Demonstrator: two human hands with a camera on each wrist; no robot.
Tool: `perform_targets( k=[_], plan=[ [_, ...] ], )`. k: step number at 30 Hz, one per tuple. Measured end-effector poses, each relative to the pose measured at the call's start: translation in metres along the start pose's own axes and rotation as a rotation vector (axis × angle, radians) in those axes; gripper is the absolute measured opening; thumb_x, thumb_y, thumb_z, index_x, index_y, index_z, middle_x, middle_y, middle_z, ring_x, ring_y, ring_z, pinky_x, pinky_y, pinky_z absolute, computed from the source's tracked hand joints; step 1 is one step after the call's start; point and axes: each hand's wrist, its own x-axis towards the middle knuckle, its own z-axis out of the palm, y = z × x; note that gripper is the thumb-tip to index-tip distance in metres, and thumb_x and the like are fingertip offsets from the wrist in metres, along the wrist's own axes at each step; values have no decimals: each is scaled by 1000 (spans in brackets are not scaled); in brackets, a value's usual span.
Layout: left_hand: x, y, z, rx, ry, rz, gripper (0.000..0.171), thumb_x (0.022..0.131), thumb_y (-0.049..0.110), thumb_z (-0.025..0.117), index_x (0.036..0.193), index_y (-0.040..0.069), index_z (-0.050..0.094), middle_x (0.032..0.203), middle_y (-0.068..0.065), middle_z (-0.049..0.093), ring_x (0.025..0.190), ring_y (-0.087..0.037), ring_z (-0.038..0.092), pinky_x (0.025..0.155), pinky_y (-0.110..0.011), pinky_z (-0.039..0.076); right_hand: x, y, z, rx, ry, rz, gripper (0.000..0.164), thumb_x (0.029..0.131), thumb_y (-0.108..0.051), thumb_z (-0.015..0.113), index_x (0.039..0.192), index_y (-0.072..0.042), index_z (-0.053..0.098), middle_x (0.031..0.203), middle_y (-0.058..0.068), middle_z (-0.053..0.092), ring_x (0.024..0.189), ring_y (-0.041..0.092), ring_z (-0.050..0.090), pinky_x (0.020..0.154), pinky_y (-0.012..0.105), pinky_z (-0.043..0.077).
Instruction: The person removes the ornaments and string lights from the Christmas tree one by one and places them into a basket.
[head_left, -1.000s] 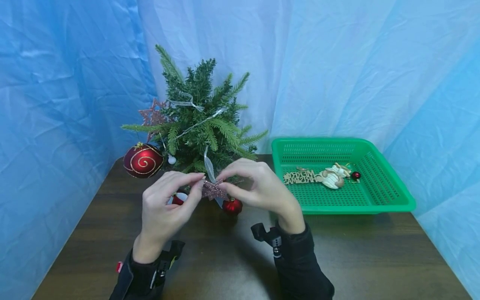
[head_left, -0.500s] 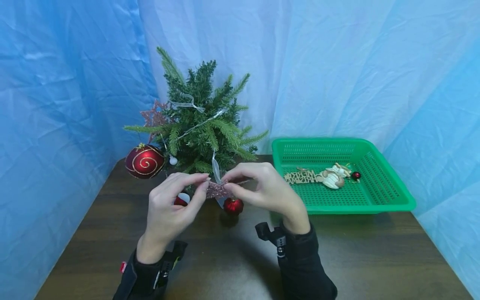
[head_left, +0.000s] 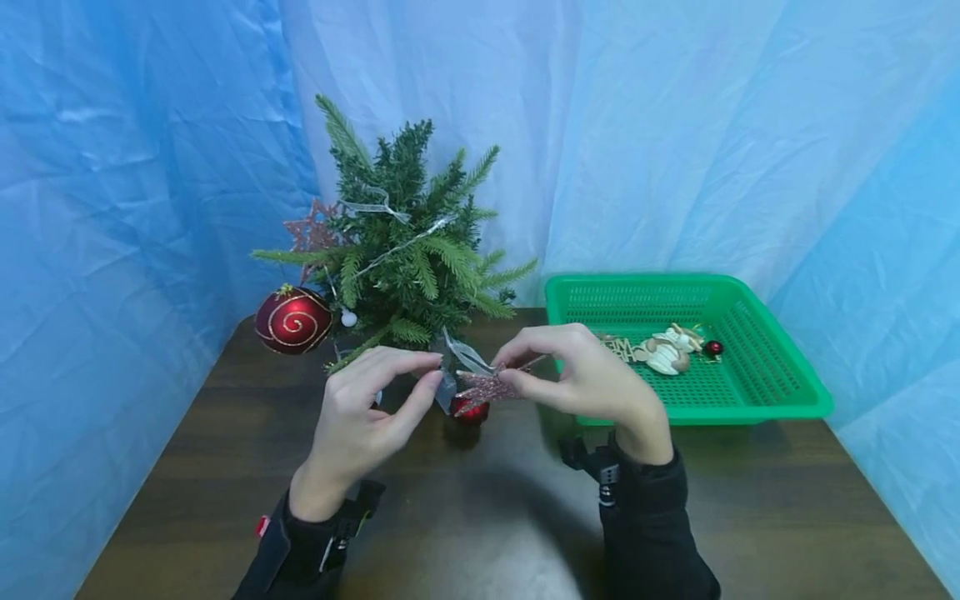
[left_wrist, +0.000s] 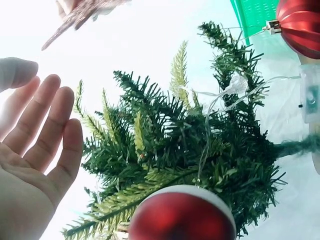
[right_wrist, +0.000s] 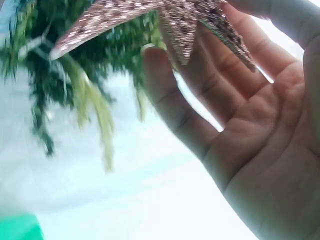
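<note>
A pink glitter star ornament (head_left: pixel 483 387) with a sheer white ribbon loop (head_left: pixel 467 357) is pinched between the thumb and fingers of my right hand (head_left: pixel 581 375). In the right wrist view, the star's points (right_wrist: pixel 182 35) spread in front of the fingers. My left hand (head_left: pixel 367 417) is just left of the star, thumb and index finger close together with a small gap and nothing visible in between. Its palm and loosely bent fingers (left_wrist: pixel 42 125) show in the left wrist view, apart from the star. Behind both hands stands a small Christmas tree (head_left: pixel 405 250).
A large red bauble with a gold swirl (head_left: pixel 294 321) and another glitter star (head_left: pixel 311 229) hang on the tree's left. A smaller red bauble (head_left: pixel 470 411) is low in front. The green basket (head_left: pixel 780 358) at right holds an angel-like figure (head_left: pixel 666 352) and a small dark-red bauble (head_left: pixel 713 348).
My right hand has moved right with the star, and the left hand has come off it. The left hand has also shifted slightly right. The ribbon now leans to the left.
</note>
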Motion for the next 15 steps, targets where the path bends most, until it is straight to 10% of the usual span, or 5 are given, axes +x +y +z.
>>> perform_targets(
  k=[15],
  plan=[
    [-3,10,35,16,-153,37,18,92,13,74,109,10,77,104,-1,74,97,-17,68,86,-35,55,-15,9,-78,-168,-190,252,14,98,-13,70,111,-14,75,101,-9,72,85,4,65,73,30,56]
  ],
)
